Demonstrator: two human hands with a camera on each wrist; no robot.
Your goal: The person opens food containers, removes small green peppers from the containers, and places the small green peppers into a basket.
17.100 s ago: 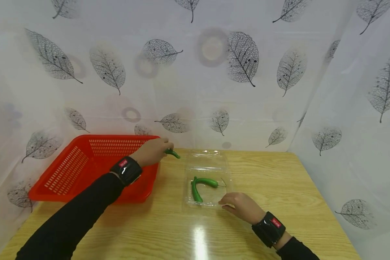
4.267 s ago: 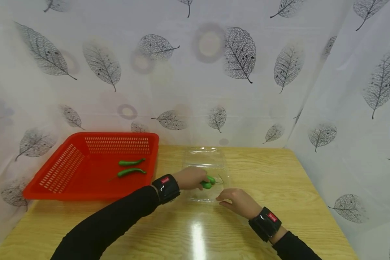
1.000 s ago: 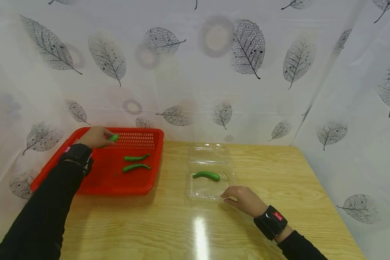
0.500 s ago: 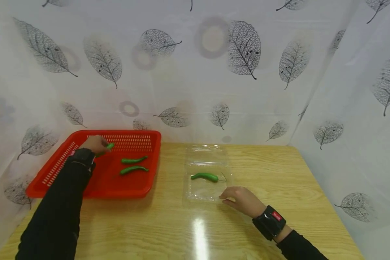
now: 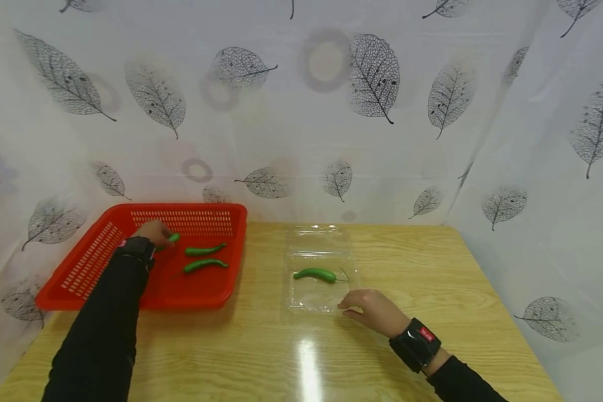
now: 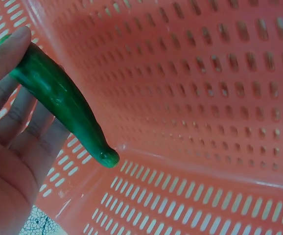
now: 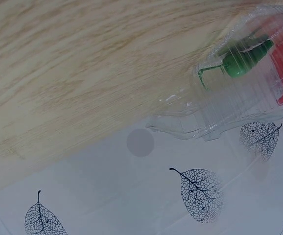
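Inside the red plastic basket (image 5: 181, 207), my left hand (image 5: 154, 231) holds a green chili pepper (image 6: 65, 95), pinched between thumb and fingers near one end, as the left wrist view shows. Two more green peppers, an upper one (image 5: 205, 250) and a lower one (image 5: 205, 264), lie on the basket floor to the right of that hand. A clear plastic box (image 5: 311, 297) stands in mid-table with its lid folded back. One green pepper with a thin stem (image 5: 317, 274) lies in it. My right hand (image 5: 380, 314) grips the box's near right corner; its fingertips are partly hidden.
The wooden table (image 5: 422, 273) carries both containers, the basket at the left and the box to its right. A white curtain (image 5: 291, 128) printed with leaves hangs behind the table and along its sides.
A second ago the left hand held the pepper higher, at the basket's back left; it has since lowered toward the floor. Earlier, two peppers lay in the box; one remains. The right hand stays put.
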